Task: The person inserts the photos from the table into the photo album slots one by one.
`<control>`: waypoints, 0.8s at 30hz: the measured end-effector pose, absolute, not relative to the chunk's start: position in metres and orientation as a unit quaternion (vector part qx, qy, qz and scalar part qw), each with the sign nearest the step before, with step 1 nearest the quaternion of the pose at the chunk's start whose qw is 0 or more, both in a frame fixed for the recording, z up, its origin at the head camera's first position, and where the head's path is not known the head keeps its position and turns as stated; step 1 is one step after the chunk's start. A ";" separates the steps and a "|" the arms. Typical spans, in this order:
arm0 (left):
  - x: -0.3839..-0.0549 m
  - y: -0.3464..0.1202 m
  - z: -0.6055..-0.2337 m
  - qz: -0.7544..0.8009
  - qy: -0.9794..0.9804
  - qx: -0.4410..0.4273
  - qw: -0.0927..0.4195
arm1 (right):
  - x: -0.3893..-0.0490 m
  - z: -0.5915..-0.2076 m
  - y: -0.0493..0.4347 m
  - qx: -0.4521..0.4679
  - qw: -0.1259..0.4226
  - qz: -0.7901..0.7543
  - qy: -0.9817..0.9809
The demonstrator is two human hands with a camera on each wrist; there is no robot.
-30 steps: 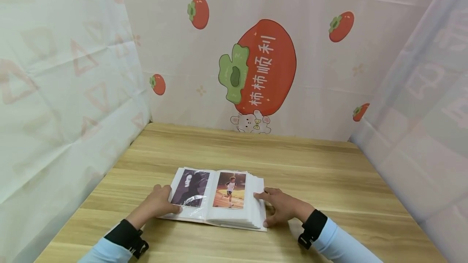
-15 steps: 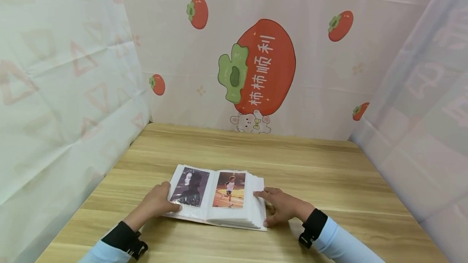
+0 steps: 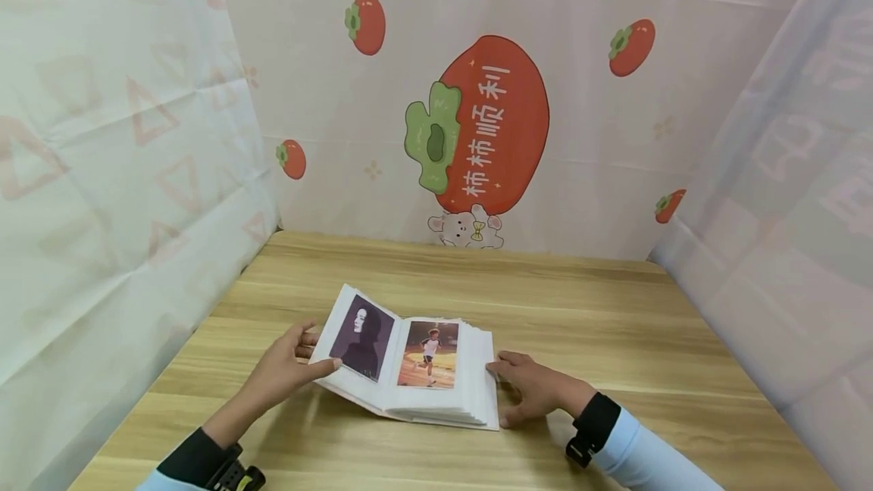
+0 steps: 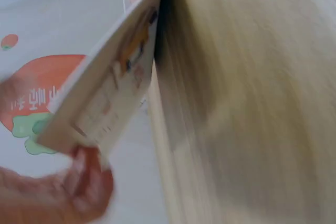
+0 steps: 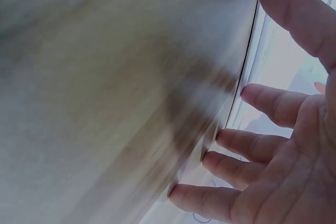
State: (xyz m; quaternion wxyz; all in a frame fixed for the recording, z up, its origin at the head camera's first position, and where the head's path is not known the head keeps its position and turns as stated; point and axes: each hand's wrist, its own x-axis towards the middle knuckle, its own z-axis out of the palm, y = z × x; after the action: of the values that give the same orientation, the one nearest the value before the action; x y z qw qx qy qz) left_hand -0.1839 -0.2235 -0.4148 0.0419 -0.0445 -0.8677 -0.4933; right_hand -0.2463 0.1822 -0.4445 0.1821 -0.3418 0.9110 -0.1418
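Observation:
A small photo album (image 3: 426, 400) lies spread on the table, its left half raised at a slant and its right half flat. The left page carries a dark portrait photo (image 3: 363, 339); the right one shows a runner photo (image 3: 428, 354). My left hand (image 3: 276, 370) holds the lifted left side, thumb on the page and fingers behind the cover. In the left wrist view, the printed outside of the cover (image 4: 110, 87) is visible. At the album's right edge, my right hand (image 3: 539, 389) touches the tabletop with spread, fairly straight fingers (image 5: 275, 103).
The wooden table (image 3: 614, 324) extends around the album. Behind it hangs a pale cloth backdrop (image 3: 327, 97) printed with persimmons, and similar cloth walls stand at left and right.
The album's left side has risen off the table, with my left hand gripping and lifting it. My right hand has shifted slightly right, off the page edges.

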 end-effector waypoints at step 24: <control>-0.190 -0.201 -0.431 -0.595 -0.769 -0.228 0.045 | -0.244 -0.443 0.196 -0.348 0.194 -0.174 0.900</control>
State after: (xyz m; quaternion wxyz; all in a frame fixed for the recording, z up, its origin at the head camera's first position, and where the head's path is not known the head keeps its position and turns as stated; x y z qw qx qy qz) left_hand -0.1899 -0.2014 -0.4312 0.0447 -0.2282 -0.7693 -0.5950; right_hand -0.2437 0.1958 -0.4433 0.1936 -0.3485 0.9004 -0.1742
